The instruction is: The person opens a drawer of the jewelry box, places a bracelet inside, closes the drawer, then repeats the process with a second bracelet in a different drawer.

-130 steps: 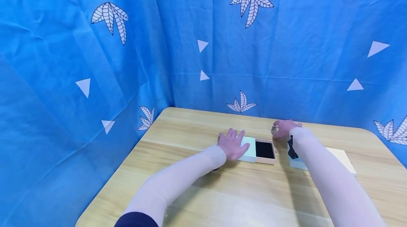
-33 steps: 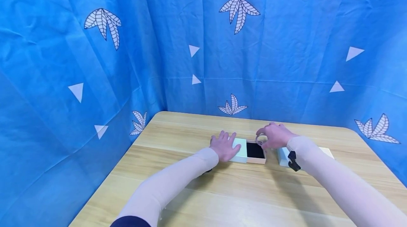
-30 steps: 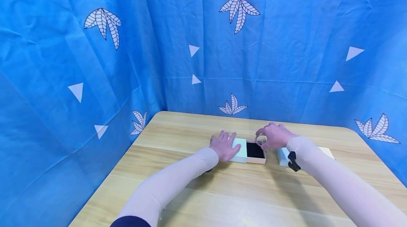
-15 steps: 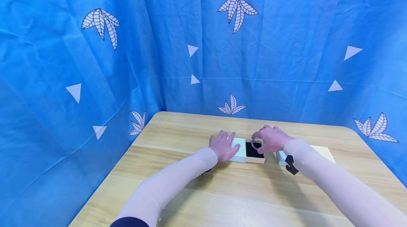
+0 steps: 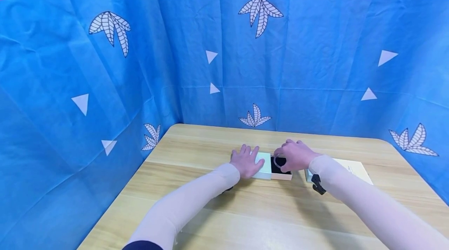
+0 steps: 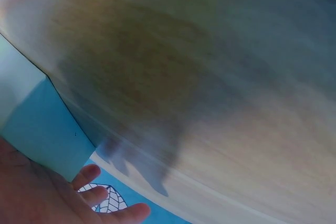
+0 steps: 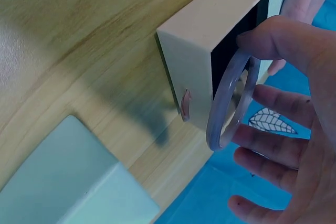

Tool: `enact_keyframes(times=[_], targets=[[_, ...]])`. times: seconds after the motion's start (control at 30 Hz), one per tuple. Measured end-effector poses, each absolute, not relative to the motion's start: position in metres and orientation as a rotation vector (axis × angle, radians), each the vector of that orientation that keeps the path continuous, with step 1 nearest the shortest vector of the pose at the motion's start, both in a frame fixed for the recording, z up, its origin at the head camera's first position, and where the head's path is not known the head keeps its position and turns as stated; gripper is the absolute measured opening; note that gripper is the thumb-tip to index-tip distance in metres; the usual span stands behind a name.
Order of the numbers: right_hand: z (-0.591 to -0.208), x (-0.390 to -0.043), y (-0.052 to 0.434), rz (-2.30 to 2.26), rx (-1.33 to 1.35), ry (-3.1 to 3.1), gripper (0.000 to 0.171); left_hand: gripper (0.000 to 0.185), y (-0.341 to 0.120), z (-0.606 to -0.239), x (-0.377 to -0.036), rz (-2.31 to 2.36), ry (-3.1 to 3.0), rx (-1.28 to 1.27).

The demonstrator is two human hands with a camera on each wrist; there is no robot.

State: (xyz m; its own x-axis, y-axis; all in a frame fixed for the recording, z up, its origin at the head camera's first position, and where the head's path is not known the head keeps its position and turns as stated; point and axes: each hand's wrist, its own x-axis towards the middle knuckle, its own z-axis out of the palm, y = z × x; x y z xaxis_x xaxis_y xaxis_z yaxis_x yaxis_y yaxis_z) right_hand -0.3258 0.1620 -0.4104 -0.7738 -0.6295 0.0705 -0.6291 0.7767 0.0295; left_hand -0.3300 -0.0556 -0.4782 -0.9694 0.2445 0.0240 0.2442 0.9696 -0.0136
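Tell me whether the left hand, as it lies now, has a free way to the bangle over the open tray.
Probably yes. The left hand rests flat on the mint sleeve, right beside the black-lined tray; nothing stands between it and the bangle, though the right hand grips it.

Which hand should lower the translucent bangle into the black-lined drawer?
Right: the right hand already pinches the translucent bangle just over the black-lined drawer; the left hand rests on the mint sleeve.

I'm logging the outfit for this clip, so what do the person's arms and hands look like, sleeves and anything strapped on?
Both arms wear snug pale pinkish-beige sleeves down to the wrists. A dark navy cuff shows at the upper left arm. A small black strap-on device sits under the right wrist. The left hand and right hand are bare, with no gloves or finger rings visible.
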Motion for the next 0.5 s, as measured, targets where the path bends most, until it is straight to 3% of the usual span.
enact_keyframes(times=[0.5], targets=[[-0.4153, -0.3236, 0.1561, -0.083, 1.071, -2.807, 0.054, 0.071, -0.0556, -0.4772, -0.3302, -0.002, -3.083, -0.389]])
